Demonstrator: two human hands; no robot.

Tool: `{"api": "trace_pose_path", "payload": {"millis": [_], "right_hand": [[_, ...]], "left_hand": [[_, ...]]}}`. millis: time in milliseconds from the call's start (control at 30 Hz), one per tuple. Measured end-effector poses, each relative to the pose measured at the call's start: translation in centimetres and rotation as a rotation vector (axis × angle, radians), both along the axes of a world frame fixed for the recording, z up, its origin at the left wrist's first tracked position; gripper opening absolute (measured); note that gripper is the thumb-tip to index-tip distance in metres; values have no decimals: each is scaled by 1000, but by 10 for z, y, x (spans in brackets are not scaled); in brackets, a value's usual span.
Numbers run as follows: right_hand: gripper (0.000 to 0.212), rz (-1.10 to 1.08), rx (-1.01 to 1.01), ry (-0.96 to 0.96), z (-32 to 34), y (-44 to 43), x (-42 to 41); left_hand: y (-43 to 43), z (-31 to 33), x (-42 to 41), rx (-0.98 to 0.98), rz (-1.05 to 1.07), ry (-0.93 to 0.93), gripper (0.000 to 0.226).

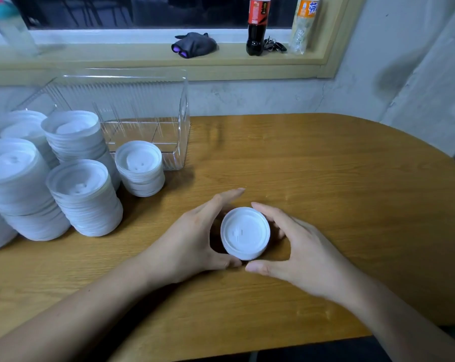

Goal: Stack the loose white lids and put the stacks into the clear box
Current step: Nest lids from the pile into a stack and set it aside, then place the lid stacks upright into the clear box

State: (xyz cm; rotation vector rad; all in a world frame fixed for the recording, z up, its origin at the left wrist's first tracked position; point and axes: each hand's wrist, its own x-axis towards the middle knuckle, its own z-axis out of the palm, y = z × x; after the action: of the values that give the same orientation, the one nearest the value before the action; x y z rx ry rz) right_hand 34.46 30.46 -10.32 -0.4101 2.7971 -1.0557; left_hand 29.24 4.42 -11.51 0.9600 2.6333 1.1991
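Note:
A short stack of white lids [244, 232] sits on the wooden table [339, 165] in front of me. My left hand [187, 239] lies against its left side with fingers nearly straight and the thumb touching its near edge. My right hand [299, 246] curves round its right side, index finger at the far rim and thumb at the near rim. The clear box [148, 100] stands at the back left with nothing visible inside it. Between it and me stand several taller lid stacks, the nearest ones a low stack [140, 165] and a tall stack [84, 197].
More lid stacks [12, 178] crowd the table's left edge. The windowsill behind holds a black glove [193, 44], a cola bottle [256, 24], keys [273, 45] and an orange drink bottle [303, 22]. A grey wall runs along the far and right sides.

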Motion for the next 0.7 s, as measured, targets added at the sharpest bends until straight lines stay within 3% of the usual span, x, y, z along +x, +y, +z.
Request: {"api": "trace_pose_path", "payload": {"millis": [367,700], "right_hand": [[93,121,-134,203,46,-61,-65],[85,169,-304,304,52,-153,-148]], "left_hand": [[-57,60,1,88,256,219,96],[-122,118,-37,-287,485,402,88]]}}
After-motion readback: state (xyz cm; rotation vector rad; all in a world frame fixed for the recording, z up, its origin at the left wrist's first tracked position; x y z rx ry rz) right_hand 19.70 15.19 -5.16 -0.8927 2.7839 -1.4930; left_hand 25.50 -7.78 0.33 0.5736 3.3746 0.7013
